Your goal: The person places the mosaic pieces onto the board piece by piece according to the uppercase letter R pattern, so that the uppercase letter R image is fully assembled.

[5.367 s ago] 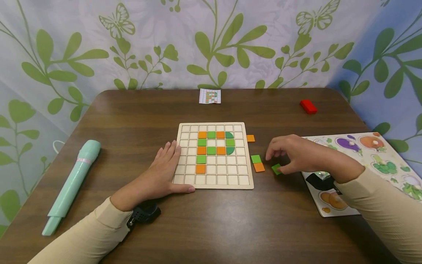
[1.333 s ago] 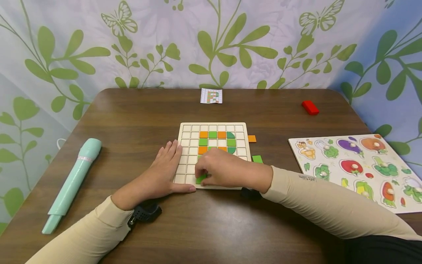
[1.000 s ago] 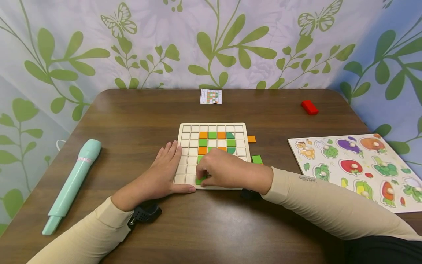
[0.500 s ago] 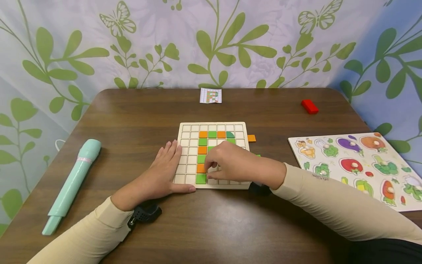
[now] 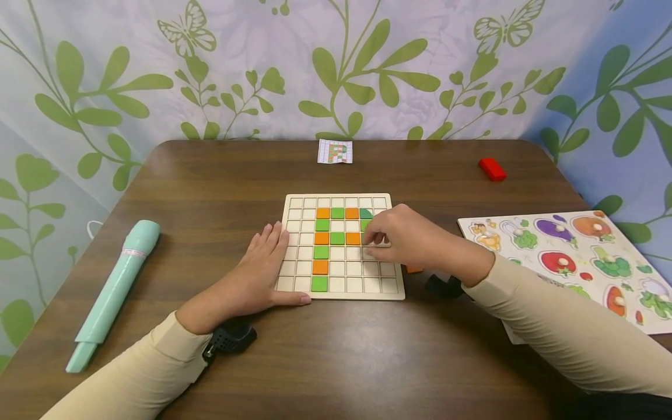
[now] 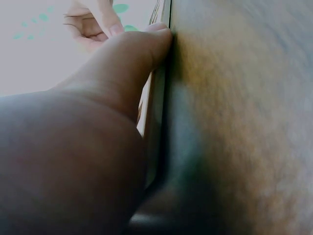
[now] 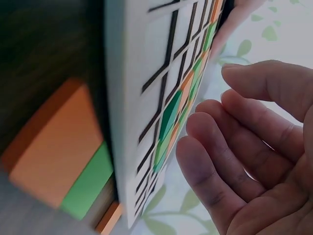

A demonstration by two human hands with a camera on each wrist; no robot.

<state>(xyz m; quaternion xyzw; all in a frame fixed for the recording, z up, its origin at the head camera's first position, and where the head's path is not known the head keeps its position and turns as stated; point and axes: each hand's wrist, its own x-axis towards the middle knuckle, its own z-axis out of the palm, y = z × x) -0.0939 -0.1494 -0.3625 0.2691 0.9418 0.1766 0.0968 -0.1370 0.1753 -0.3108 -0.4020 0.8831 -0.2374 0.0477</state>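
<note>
My left hand (image 5: 254,271) lies flat at the left edge of the wooden grid board (image 5: 371,286), with its thumb along the front edge. Above the board's right side hovers my right hand (image 5: 412,236), fingers loosely bent. In the right wrist view, thumb and fingers (image 7: 203,171) are apart with nothing between them. Orange and green square tiles form a column and a loop on the board, with a green tile (image 5: 319,284) at the column's bottom. Dark green quarter-round tiles (image 7: 169,115) are at the loop's corners, partly hidden in the head view.
Beside the board's right edge lie an orange tile (image 7: 58,147), a green tile (image 7: 90,181) and another orange tile (image 7: 110,218). A pattern card (image 5: 335,151) and red block (image 5: 492,169) lie farther back. A vegetable puzzle (image 5: 559,262) is right, a mint microphone-shaped object (image 5: 115,294) left.
My right hand brought the green tile from the table to the column's bottom cell and let go. It has since moved right and away from the tile. The left hand has stayed put.
</note>
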